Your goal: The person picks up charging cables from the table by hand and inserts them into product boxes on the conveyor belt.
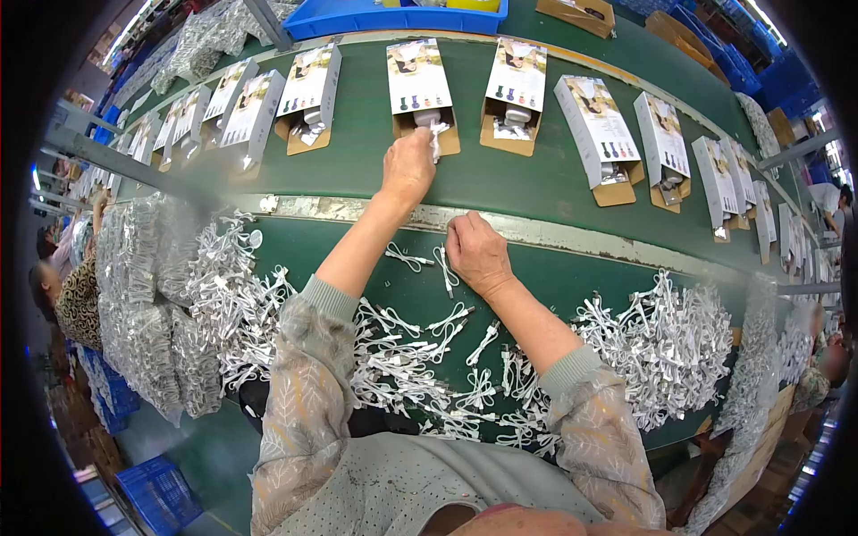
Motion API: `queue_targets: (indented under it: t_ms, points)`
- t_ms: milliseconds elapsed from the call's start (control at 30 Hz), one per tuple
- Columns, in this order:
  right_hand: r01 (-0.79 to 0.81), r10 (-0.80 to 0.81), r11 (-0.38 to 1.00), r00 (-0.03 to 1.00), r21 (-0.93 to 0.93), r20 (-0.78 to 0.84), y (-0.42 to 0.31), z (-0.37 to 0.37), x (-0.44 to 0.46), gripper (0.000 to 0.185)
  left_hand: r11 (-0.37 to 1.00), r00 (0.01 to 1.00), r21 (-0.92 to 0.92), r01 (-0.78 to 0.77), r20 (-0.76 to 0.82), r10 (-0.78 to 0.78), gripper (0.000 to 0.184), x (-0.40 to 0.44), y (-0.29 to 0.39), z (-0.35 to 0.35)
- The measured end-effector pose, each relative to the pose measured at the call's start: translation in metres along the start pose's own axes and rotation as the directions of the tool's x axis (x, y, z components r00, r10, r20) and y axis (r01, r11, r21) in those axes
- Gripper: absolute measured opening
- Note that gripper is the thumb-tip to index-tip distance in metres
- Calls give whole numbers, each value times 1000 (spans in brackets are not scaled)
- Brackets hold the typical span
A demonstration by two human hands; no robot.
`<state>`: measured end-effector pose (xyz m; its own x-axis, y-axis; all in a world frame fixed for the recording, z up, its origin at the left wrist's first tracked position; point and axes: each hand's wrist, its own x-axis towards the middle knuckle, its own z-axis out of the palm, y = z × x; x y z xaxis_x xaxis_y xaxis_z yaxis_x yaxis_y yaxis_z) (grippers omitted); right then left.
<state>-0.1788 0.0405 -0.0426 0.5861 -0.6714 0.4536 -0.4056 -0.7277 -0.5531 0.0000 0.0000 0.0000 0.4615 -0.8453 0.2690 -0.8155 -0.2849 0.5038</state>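
Far left of the left hand, clear bags [134, 268] of cables are standing stacked. Nearer that hand, a left pile [228, 299] of white cables is spreading over the green bench [572, 286]. Beyond and left of the hand, printed boxes [308, 85] are lying in a row on a green belt [362, 121], their open ends facing the person. The left hand [408, 170] is reaching over the belt and holding a white cable [435, 146] in a narrow pinch, right at the open end of a middle box [416, 76]. A blue tray [393, 20] is sitting beyond it. The right hand [478, 255] is hovering or resting, fingers curled, beside the metal strip [572, 237] edging the bench. A loose cable [447, 275] is lying at its fingertips; whether they are gripping it, I cannot tell. More boxes are lying beyond and right of this hand, and a right pile [666, 357] of cables is heaping up nearer the person.
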Motion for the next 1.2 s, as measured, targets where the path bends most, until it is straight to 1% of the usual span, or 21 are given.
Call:
queue_targets:
  t_ms: [67, 133, 200, 300, 333, 400, 433, 467, 533, 633, 700, 767, 833, 900, 967, 1033, 1067, 1100, 1133, 1167, 1200]
  points:
    - [5, -3, 999, 999, 48, -33, -12, 4, 1, 10, 1000, 998, 18, -15, 58, 14, 32, -4, -7, -1]
    - [31, -31, 999, 999, 9, -11, 17, -16, -1, 8, 999, 993, 4, 40, 108, -41, 31, 0, 26, 30]
    - [15, -10, 994, 999, 109, -48, 7, -6, 0, 9, 993, 984, 108, 36, 170, -55, 32, -2, 31, 23]
    - [-140, 131, 966, 990, 219, 56, -3, -15, -8, 16, 978, 980, 165, -125, 177, 95, 31, -1, 35, 50]
    - [-106, 80, 973, 988, 206, 130, -8, -24, -11, 19, 981, 972, 107, -160, 188, 138, 27, -1, 41, 51]
    - [-70, 22, 984, 961, 166, 276, -17, -38, -24, 25, 985, 968, 77, -153, 214, 133, 23, 0, 44, 61]
    - [-90, 45, 987, 949, 130, 312, -20, -39, -32, 23, 987, 964, 62, -148, 233, 130, 22, -2, 44, 65]
    - [-102, 55, 988, 932, 114, 359, -23, -40, -36, 21, 996, 966, 7, -84, 247, 79, 19, -4, 44, 68]
    - [-106, 56, 989, 912, 101, 406, -23, -46, -35, 12, 998, 981, -59, -14, 194, 25, 19, -11, 52, 56]
    - [-230, 200, 971, 925, 57, 321, -3, -80, -10, 10, 997, 994, -69, 29, 108, -21, 22, -15, 61, 47]
    - [-178, 178, 984, 984, 3, 20, 47, -90, 13, 9, 999, 997, -17, 44, 64, -43, 23, -9, 63, 52]
    - [-361, 347, 922, 930, -136, -117, 102, -99, 43, 12, 1000, 997, -12, 20, 80, -19, 23, -2, 65, 63]
    - [-378, 305, 883, 912, -277, -274, 151, -106, 71, 14, 999, 996, -28, 16, 87, -13, 23, 4, 67, 74]
    - [-400, 281, 853, 893, -335, -352, 197, -107, 89, 16, 995, 992, -95, -18, 125, 29, 22, 4, 70, 76]
    - [-527, 405, 740, 845, -418, -349, 215, -111, 102, 21, 987, 986, -154, -55, 146, 78, 21, -1, 68, 68]
    - [-469, 280, 741, 867, -480, -413, 248, -103, 106, 25, 978, 980, -196, -69, 172, 104, 21, -16, 60, 41]
    - [-376, 163, 761, 900, -529, -404, 264, -100, 103, 28, 980, 977, -176, -98, 173, 128, 21, -26, 51, 28]
    - [-391, 257, 700, 919, -598, -300, 245, -106, 105, 28, 981, 972, -150, -121, 181, 147, 20, -35, 41, 13]
    - [-348, 250, 703, 937, -620, -243, 247, -106, 101, 26, 979, 958, -149, -140, 229, 171, 21, -45, 34, -7]
    - [-305, 238, 702, 952, -643, -192, 245, -104, 96, 25, 982, 938, -132, -132, 304, 167, 20, -57, 29, -27]
    - [-210, 132, 728, 977, -653, -167, 214, -108, 90, 23, 981, 909, -103, -164, 370, 191, 19, -71, 22, -42]
